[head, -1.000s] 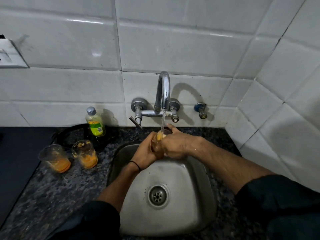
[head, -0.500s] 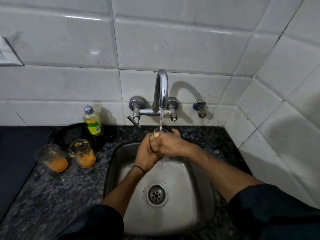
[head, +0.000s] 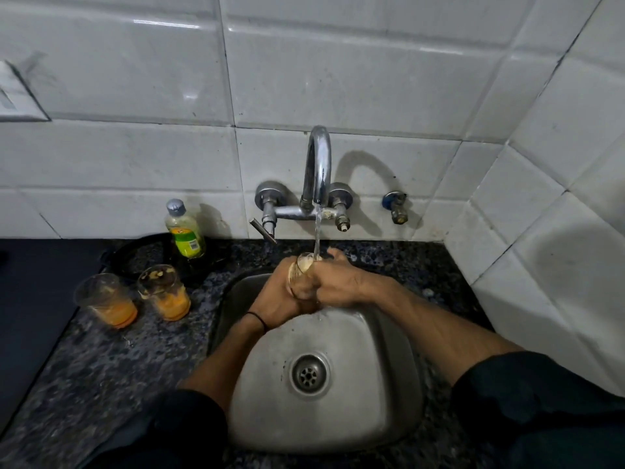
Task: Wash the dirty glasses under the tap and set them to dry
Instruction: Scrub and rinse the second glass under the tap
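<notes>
Over the steel sink (head: 378,401), both hands wrap round a clear glass (head: 302,267) held upright under the tap (head: 318,170). Water runs from the spout into the glass's mouth. My left hand (head: 275,299) grips the glass from the left, and my right hand (head: 333,282) grips it from the right, hiding most of its body. Two more glasses with orange residue stand on the counter to the left: one (head: 106,301) further left, the other (head: 164,292) nearer the sink.
A bottle of yellow-green dish liquid (head: 185,230) stands against the tiled wall behind the dirty glasses, beside a dark round pan (head: 142,255). A speckled granite counter (head: 101,367) surrounds the sink. A small valve (head: 395,206) sticks out of the wall right of the tap.
The orange liquid seen in the glass a second ago has thinned to a pale, foamy look. Both hands keep their hold under the running water.
</notes>
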A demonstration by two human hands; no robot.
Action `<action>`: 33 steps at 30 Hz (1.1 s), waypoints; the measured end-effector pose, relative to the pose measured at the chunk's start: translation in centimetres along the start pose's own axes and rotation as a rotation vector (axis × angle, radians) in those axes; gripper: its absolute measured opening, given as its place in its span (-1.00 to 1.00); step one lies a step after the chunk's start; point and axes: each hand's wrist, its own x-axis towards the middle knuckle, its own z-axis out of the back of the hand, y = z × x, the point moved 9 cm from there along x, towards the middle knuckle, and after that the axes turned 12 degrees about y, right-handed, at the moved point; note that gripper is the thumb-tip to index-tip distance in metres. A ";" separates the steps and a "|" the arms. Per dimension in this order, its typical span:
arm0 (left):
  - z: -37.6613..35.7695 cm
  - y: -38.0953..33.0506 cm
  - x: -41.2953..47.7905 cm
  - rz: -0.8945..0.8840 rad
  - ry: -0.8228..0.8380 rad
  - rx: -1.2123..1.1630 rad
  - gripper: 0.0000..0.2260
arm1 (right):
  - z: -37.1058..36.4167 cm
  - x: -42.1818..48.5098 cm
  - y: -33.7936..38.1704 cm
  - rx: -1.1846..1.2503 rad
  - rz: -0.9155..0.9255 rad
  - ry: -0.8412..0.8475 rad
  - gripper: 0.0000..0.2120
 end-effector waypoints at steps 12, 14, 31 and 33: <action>-0.3 1.5 -1.3 0.120 -0.197 0.111 -0.62 | -1.1 0.2 -1.2 0.580 0.027 -0.041 -0.79; -0.7 2.0 -1.0 0.106 0.005 -0.055 -0.63 | -1.4 -0.2 -0.7 0.214 0.071 0.013 -0.69; -0.9 4.6 -2.6 0.320 0.082 -0.125 -0.67 | -2.9 0.5 -0.4 0.185 0.118 0.037 -0.75; 0.0 3.8 -2.5 0.331 -0.050 0.137 -0.63 | -3.0 0.9 -1.0 0.486 0.086 -0.073 -0.81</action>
